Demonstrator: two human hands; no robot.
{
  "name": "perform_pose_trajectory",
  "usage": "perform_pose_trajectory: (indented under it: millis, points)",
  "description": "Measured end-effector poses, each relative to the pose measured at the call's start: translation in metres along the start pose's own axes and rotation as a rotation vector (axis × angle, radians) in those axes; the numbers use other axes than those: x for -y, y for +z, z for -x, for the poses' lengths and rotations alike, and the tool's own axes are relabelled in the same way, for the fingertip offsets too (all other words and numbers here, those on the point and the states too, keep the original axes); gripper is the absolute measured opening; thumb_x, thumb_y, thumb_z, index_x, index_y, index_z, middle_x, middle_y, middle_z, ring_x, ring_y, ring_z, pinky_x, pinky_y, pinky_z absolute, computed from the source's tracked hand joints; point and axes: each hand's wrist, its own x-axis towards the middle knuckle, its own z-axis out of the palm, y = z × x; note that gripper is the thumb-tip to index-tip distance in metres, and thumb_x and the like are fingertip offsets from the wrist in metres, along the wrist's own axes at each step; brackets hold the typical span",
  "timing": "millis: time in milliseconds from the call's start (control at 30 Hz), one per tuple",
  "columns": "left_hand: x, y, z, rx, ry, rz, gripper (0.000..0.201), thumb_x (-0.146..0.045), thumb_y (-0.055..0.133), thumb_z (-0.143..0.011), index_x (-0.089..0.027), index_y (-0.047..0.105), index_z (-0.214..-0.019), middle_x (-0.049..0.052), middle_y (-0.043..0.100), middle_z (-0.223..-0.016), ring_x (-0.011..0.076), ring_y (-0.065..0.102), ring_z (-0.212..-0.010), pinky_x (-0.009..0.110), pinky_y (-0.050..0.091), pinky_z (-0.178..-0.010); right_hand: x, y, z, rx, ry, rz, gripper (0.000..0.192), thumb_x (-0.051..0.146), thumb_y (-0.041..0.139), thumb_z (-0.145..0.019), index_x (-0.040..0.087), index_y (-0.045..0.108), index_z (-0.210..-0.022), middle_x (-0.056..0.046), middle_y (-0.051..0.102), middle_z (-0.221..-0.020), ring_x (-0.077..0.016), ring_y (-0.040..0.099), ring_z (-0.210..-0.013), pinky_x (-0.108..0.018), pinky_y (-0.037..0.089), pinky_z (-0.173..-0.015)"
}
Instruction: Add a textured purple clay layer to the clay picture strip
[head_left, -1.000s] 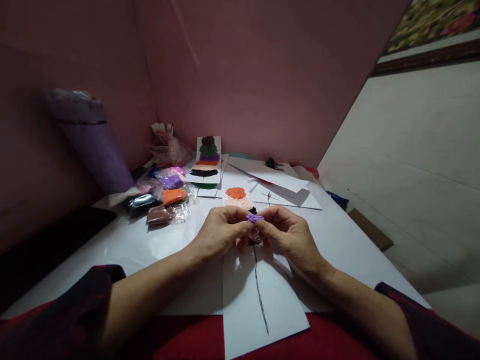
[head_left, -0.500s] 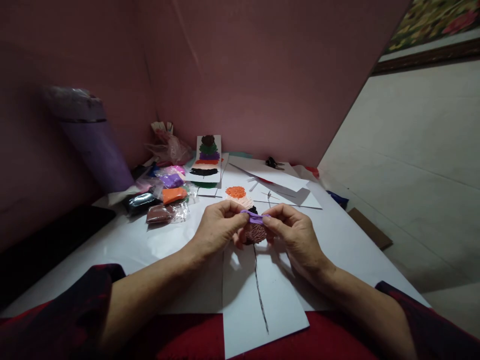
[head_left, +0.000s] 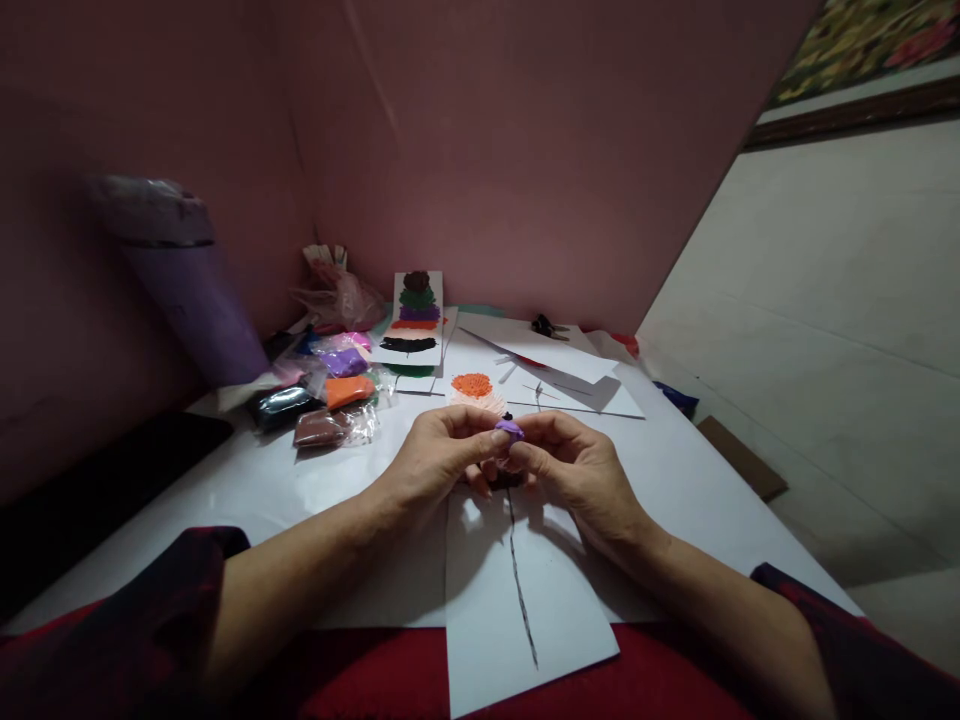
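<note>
A small lump of purple modelling clay [head_left: 510,429] is pinched between my left hand [head_left: 439,450] and my right hand [head_left: 581,465], both closed on it with thumb and fingertips. Under the hands lies a white sheet of card [head_left: 480,630] with a dark drawn line running down toward the near edge. On its far part is clay relief work: an orange textured patch [head_left: 472,385] at the top and a pale pink one [head_left: 487,403] below it. Black and brown clay beneath is mostly hidden by my fingers.
Left of the hands lie bagged clays, among them brown [head_left: 322,430], orange [head_left: 349,390], purple [head_left: 343,361] and black [head_left: 283,407]. Behind stands a card with coloured bands [head_left: 418,311]. Loose white papers [head_left: 555,345] and a black clip-like item [head_left: 547,327] lie further back. A tall purple bottle [head_left: 187,290] stands at left.
My hands have come closer together, and the purple clay has gone from a stretched strip to a compact folded lump. The brown clay below is now more covered.
</note>
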Motion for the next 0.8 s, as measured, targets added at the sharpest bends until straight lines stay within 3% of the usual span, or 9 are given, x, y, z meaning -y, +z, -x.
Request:
perform_pose_trajectory:
  millis: [200,500,633,800]
  points:
    - [-0.0022,0.0018,-0.0014,-0.047,-0.012,-0.076,0.027,-0.028,0.078,-0.064,-0.011,0.063,-0.078,0.002,0.064,-0.06,0.0101,0.054,-0.047,0.022,0.046,-0.044,-0.0032,-0.0034,-0.0025,-0.01,-0.003,0.074,0.024,0.038,0.078,-0.072,0.018,0.069,-0.082,-0.001,0.068,-0.065,-0.0123,0.06,-0.06,-0.02,0.042,-0.048]
    - [-0.0046,0.0068,-0.0002,-0.019,-0.018,-0.16,0.02,-0.025,0.074,-0.068,-0.01,0.061,-0.073,0.005,0.067,-0.062,0.009,0.055,-0.043,0.019,0.041,-0.04,0.0005,0.0001,0.0003,-0.018,-0.025,0.07,0.021,0.035,0.074,-0.075,0.016,0.065,-0.075,-0.001,0.065,-0.062,-0.0113,0.055,-0.054,-0.022,0.042,-0.047]
    - [-0.0007,0.0069,-0.0011,-0.138,0.002,-0.084,0.013,-0.018,0.068,-0.07,-0.013,0.057,-0.066,-0.003,0.057,-0.045,0.0066,0.047,-0.033,0.017,0.036,-0.035,-0.0008,-0.0016,-0.0021,-0.111,-0.029,0.04,0.017,0.028,0.074,-0.071,0.016,0.062,-0.07,0.002,0.06,-0.055,-0.009,0.051,-0.047,-0.022,0.042,-0.045]
    - [-0.0006,0.0009,-0.0025,-0.247,0.062,0.041,0.009,-0.015,0.064,-0.069,-0.013,0.057,-0.064,-0.002,0.054,-0.049,0.0069,0.045,-0.035,0.017,0.036,-0.032,-0.0052,-0.007,-0.0074,-0.235,0.056,-0.096,0.019,0.028,0.075,-0.068,0.017,0.06,-0.075,0.006,0.055,-0.052,-0.0072,0.047,-0.042,-0.019,0.041,-0.041]
